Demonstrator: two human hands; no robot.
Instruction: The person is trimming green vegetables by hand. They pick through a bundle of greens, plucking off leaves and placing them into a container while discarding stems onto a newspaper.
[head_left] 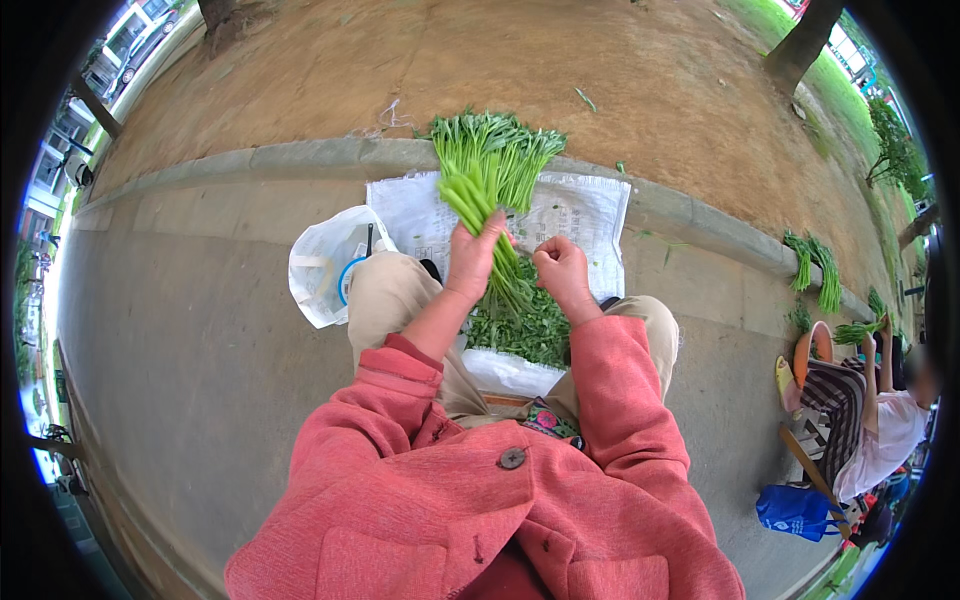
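My left hand [474,258] is wrapped round a bunch of leafy green vegetable stems [467,200]. The bunch slants, its pale cut ends up and to the left, its leaves hanging below my wrist. Just to its right, my right hand [563,270] is closed with the fingertips pinched; whatever is between them is hidden. A larger pile of the same greens [515,150] lies beyond, across the far edge of a white woven sack [590,215] and the kerb. Between my knees, loose picked leaves [525,330] form a heap on the sack.
A white bag [318,290] with a blue-rimmed item and a dark handle stands by my left knee. The stone kerb [690,210] borders bare soil. At right, another person [895,430] handles greens beside an orange basin [812,350], with a blue bag [795,510] near.
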